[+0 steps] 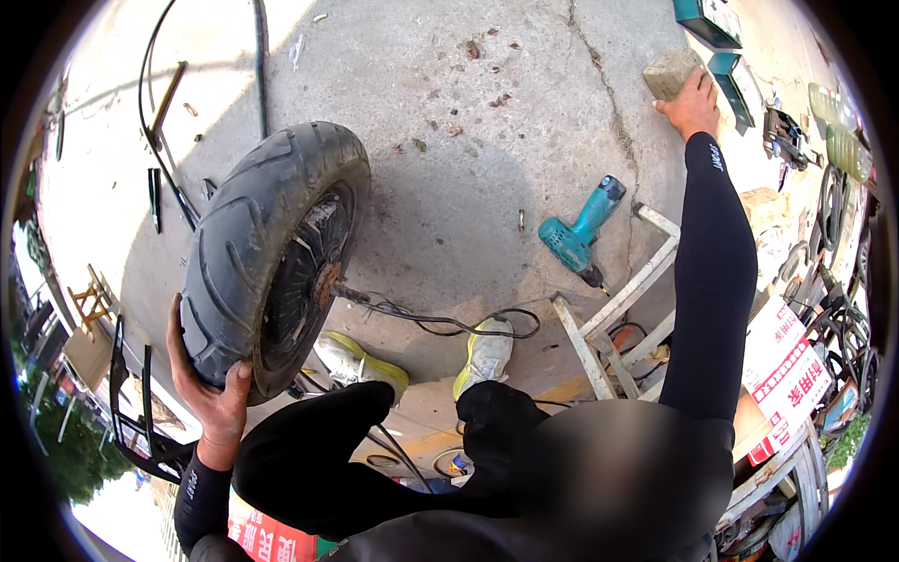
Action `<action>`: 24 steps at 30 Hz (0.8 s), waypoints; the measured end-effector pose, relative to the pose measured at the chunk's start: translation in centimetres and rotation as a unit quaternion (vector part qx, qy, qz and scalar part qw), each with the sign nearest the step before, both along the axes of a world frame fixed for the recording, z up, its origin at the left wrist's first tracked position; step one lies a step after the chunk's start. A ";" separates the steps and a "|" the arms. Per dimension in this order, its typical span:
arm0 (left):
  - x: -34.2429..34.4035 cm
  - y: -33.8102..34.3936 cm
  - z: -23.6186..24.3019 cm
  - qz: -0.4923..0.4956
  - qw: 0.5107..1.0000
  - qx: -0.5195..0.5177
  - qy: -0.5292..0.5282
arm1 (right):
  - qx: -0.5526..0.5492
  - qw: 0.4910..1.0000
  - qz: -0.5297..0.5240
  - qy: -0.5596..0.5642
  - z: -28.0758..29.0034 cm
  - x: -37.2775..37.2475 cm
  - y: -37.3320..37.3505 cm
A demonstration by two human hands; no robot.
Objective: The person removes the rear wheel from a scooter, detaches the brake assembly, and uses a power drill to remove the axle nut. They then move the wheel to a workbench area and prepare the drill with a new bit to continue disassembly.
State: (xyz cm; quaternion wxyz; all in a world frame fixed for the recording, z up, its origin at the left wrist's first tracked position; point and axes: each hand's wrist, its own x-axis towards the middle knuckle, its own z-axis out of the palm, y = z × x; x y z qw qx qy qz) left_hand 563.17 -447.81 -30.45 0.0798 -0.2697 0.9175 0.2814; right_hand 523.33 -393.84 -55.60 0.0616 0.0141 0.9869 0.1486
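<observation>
Grey block (667, 75) clasped in outstretched right hand (693, 108), left hand (215, 405) low, thumb and fingers clamped on black tyre (239, 234)

The person's left hand (213, 398) curves upward at lower left of the frame, thumb (238, 377) spread from the fingers (176, 337); the right arm (716, 272) stretches up the right side, right hand (693, 105) at upper right
</observation>
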 end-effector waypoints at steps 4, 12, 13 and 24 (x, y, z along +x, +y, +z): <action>2.2 -1.2 -0.4 -0.007 1.000 0.000 0.004 | -0.062 0.994 0.043 -0.074 -0.3 -5.8 7.0; 4.1 -1.6 -0.8 0.001 0.999 -0.025 0.035 | -0.033 0.986 -0.136 -0.088 -0.3 -3.5 0.4; 3.4 -1.2 -0.8 -0.005 0.999 -0.024 0.038 | -0.035 0.984 -0.143 -0.096 -0.7 -2.9 -0.3; 0.7 -0.2 -0.8 -0.071 0.990 -0.017 0.122 | -0.103 0.993 0.037 -0.052 0.9 13.4 -22.0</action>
